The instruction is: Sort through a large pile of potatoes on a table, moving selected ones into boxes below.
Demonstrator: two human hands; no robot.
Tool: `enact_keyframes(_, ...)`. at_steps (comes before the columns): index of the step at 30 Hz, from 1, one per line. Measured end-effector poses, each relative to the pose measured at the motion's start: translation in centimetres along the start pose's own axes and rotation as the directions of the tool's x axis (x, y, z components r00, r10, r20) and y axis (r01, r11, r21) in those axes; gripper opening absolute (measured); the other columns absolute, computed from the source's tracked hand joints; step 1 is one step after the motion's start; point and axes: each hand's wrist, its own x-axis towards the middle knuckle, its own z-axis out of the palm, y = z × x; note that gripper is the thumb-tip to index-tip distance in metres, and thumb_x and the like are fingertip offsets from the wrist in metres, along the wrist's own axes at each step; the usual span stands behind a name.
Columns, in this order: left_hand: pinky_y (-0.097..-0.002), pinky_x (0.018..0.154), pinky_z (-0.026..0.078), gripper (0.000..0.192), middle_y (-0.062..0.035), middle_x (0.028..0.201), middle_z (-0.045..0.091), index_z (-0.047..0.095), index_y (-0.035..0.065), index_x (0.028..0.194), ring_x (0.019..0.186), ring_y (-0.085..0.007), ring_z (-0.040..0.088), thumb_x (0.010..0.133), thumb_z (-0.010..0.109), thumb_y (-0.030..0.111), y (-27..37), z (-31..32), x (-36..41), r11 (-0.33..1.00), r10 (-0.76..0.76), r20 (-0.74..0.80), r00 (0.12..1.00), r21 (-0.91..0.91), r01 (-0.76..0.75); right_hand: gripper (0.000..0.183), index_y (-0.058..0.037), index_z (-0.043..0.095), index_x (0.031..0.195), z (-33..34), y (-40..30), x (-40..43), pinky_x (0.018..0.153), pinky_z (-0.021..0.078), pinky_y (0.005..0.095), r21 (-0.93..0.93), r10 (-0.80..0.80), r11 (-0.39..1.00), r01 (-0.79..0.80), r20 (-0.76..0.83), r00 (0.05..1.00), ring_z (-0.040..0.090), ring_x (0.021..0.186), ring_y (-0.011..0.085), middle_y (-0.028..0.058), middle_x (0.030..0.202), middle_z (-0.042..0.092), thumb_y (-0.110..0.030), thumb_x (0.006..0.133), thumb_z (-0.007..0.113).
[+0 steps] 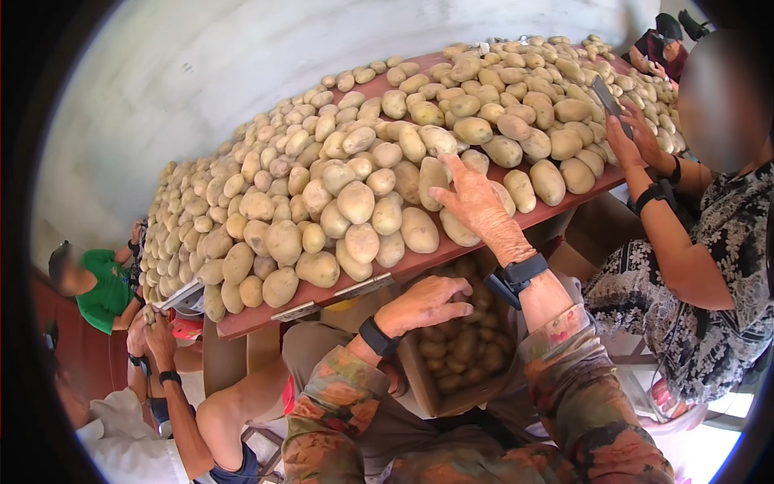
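A wide heap of potatoes [357, 202] covers the reddish-brown table [257, 319] before me. At its front edge my right hand [478, 196] reaches over the potatoes with thumb and index finger apart. The index fingertip rests on or just over a pale oval potato [437, 140], and the thumb is beside another potato [433, 181]. No potato is plainly gripped. My left hand [426, 305] hovers below the table edge with loosely bent fingers apart and nothing visible in it. Under it, between my knees, stands a cardboard box [462, 402] partly filled with smaller-looking potatoes [462, 351].
Metal hinge plates [364, 286] sit on the table's front edge. To my right a seated person [683, 272] holds a phone [609, 103] over the heap. At left, another person's hands [156, 339] hold a small potato. A pale wall [199, 66] stands behind the table.
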Motion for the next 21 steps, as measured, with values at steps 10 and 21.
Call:
enact_keyframes(10,-0.0439,0.073,0.046,0.036,-0.0180,0.084,0.063,0.059,0.0020,0.103,0.082,-0.0367,0.061,0.088,0.063,0.035,-0.6,-0.2,-1.6,1.000,-0.007,-0.059,0.998,0.028,0.009,0.059,-0.0138,0.045,0.134,2.6,-1.8,0.6,0.095,0.0466,0.0505,-0.283,0.006,0.959,0.016,0.075,0.997,0.056,0.110,0.0445,0.0233,0.124,0.050,-0.029,0.083,0.072)
enact_keyframes(21,-0.0423,0.078,0.048,0.040,-0.0207,0.092,0.067,0.058,0.0001,0.109,0.087,-0.0375,0.063,0.088,0.062,0.033,-0.6,-0.8,-3.1,0.986,-0.105,-0.058,0.993,0.121,0.112,0.054,-0.0150,0.051,0.127,0.2,-1.4,1.7,0.090,0.0485,0.0437,0.078,-0.057,0.995,0.054,0.036,0.998,0.057,0.108,0.0368,0.0243,0.115,0.056,-0.019,0.074,0.065)
